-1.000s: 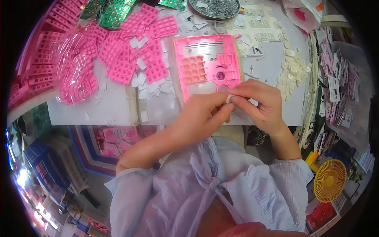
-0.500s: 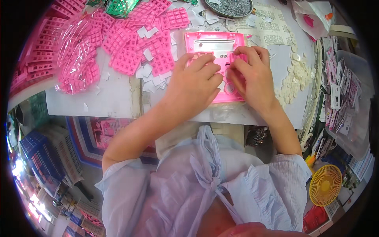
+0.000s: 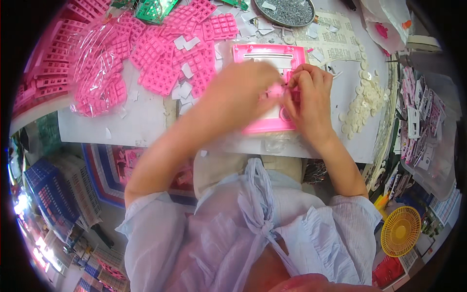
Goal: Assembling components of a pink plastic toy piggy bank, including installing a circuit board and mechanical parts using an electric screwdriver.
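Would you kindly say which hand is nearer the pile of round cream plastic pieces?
Right: the right hand is left of the pile; the left hand is farther left, over the pink plastic panel.

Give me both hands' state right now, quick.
Left hand: blurred over the pink case; open, closed or holding, cannot tell.
Right hand: fingers bent at the case's right side; cannot tell if holding anything.

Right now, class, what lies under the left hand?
The pink case: its upper and lower edges show, but whatever lies directly beneath the blurred left hand is covered.
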